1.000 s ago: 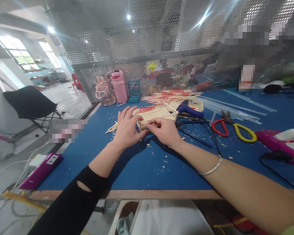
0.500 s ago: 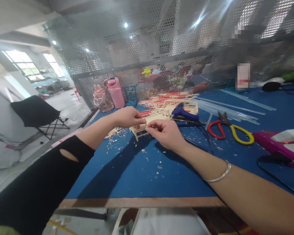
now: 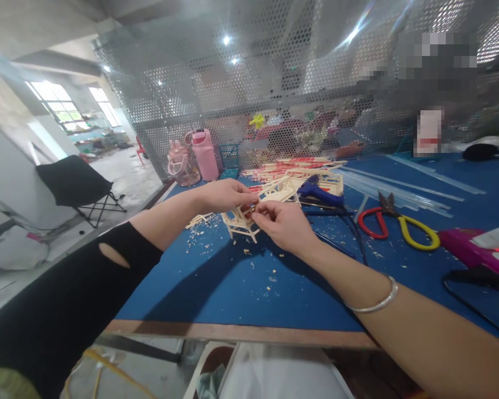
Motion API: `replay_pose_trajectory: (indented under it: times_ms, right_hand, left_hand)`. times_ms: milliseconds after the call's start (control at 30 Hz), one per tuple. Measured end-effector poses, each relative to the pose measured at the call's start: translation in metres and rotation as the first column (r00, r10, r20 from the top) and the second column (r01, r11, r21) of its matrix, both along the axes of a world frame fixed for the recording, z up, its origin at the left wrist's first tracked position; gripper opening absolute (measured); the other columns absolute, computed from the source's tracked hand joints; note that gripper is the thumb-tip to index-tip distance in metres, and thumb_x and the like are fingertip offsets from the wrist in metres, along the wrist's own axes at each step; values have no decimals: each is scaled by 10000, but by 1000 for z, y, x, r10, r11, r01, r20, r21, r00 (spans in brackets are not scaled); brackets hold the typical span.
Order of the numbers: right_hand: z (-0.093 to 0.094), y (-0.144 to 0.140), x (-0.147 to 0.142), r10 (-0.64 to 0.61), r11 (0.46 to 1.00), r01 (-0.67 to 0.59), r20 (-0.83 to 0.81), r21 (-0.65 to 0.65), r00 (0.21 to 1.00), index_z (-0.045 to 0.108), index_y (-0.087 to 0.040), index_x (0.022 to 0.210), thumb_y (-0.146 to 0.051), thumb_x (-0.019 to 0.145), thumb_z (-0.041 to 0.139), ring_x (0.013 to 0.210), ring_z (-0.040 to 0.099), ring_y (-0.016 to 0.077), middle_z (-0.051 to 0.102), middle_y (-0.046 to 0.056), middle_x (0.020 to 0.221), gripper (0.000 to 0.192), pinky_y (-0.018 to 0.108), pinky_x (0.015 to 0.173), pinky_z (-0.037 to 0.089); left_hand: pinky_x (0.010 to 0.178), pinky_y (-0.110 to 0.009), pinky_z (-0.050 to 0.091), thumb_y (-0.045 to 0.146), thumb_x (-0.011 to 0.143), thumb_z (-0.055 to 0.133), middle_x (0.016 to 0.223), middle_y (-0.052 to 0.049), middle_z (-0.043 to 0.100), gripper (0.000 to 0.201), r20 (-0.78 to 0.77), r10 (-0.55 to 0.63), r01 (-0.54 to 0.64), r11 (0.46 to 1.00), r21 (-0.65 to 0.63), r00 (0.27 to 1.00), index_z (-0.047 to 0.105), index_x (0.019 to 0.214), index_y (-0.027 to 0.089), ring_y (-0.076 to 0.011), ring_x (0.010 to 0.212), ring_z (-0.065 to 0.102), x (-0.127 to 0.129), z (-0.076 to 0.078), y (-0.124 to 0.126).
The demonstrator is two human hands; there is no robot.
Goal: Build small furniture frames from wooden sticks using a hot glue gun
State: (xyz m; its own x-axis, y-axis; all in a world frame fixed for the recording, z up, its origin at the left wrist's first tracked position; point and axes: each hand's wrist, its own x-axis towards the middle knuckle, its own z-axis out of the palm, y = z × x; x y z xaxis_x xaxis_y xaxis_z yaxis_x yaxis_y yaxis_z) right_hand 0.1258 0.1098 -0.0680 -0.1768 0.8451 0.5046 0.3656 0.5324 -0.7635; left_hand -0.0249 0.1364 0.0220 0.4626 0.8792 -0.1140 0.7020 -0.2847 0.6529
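A small model built of pale wooden sticks (image 3: 242, 226) stands on the blue tabletop, its short legs towards me. My left hand (image 3: 227, 195) reaches over its top, fingers closed on its upper part. From the right, my right hand (image 3: 286, 224) pinches at the same spot, thumb and forefinger together. The fingertips of both hands nearly meet and hide the exact point they grip. Behind my right hand, a blue hot glue gun (image 3: 319, 194) rests against other stick frames. A bundle of sticks with red wrapping (image 3: 291, 168) lies farther back.
Pliers (image 3: 386, 204) with red and yellow handles lie to the right, near a magenta tool (image 3: 461, 252) with a cord. Clear glue sticks (image 3: 393, 185) lie behind them. Pink bottles (image 3: 205, 155) stand by the perforated metal screen (image 3: 216, 105). Wood crumbs litter the blue table (image 3: 233, 299).
The model has turned between my hands, so more of its legs and open frame shows. My fingertips have shifted slightly on it. The whole view has swung a little left.
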Motion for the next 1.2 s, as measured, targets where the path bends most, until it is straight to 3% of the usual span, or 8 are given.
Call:
replay_pose_trajectory:
  times_ms: [133, 367, 600, 733, 900, 1067, 1133, 1200]
  right_hand:
    - [6, 1, 4, 37, 999, -36, 7, -35, 999, 696, -156, 670, -286, 711, 584, 446, 362, 75, 504, -37, 476, 176, 229, 448, 263]
    - [8, 3, 7, 81, 997, -82, 13, 10, 997, 685, -162, 602, -273, 707, 575, 444, 358, 72, 476, -37, 452, 188, 225, 443, 255]
    - [5, 8, 9, 50, 997, -60, -199, -45, 979, 669, -158, 706, -331, 713, 562, 433, 386, 89, 494, -27, 480, 204, 239, 435, 282]
    - [3, 7, 9, 90, 995, -95, -183, -18, 979, 621, -172, 647, -289, 670, 571, 450, 378, 85, 482, -33, 490, 129, 239, 451, 288]
    - [4, 4, 9, -17, 987, 55, -245, 148, 969, 549, -194, 635, -269, 705, 548, 493, 405, 101, 473, -29, 521, 104, 252, 496, 335]
    - [5, 2, 12, -175, 893, 254, -233, 371, 956, 569, -189, 712, -253, 760, 524, 515, 449, 101, 520, -19, 590, 92, 245, 537, 366]
    - [4, -1, 10, -176, 867, 223, -146, 446, 974, 595, -182, 703, -248, 756, 518, 501, 460, 100, 532, -20, 565, 114, 241, 539, 366]
    - [3, -6, 7, -117, 884, 88, 35, 459, 993, 630, -178, 678, -241, 746, 524, 480, 475, 103, 544, -22, 516, 141, 238, 539, 362]
  left_hand:
    - [601, -237, 407, 202, 641, 598, 648, -4, 672, 141, -4, 40, -40, 999, 6, 999, 726, 702, 209, -146, 629, 581, 3, 3, -6]
    - [538, -246, 341, 172, 546, 751, 519, 42, 590, 564, -31, 91, -91, 996, 20, 995, 663, 1104, 176, -122, 476, 498, 5, 5, -14]
    - [561, -252, 349, 140, 512, 777, 573, 2, 635, 547, -95, 123, -118, 991, 56, 988, 689, 1052, 160, -160, 541, 557, 4, 13, -10]
    - [590, -254, 366, 154, 514, 772, 620, -8, 653, 547, -139, 131, -118, 988, 97, 982, 680, 1052, 170, -185, 612, 586, 2, 13, -7]
    - [550, -250, 340, 195, 572, 725, 647, 7, 666, 640, -204, 73, -55, 994, 95, 976, 585, 1197, 197, -160, 548, 552, -7, 14, -6]
    - [563, -237, 346, 211, 648, 641, 753, 3, 688, 616, -444, 20, 69, 981, 182, 896, 520, 1252, 217, -154, 604, 579, -11, 8, -15]
    - [582, -234, 356, 211, 667, 608, 833, -12, 696, 615, -550, -2, 126, 974, 188, 835, 490, 1271, 205, -163, 675, 599, -9, 5, -19]
    - [593, -234, 362, 225, 687, 589, 881, -25, 700, 612, -606, -25, 159, 973, 167, 795, 462, 1285, 189, -166, 711, 605, -8, 3, -22]
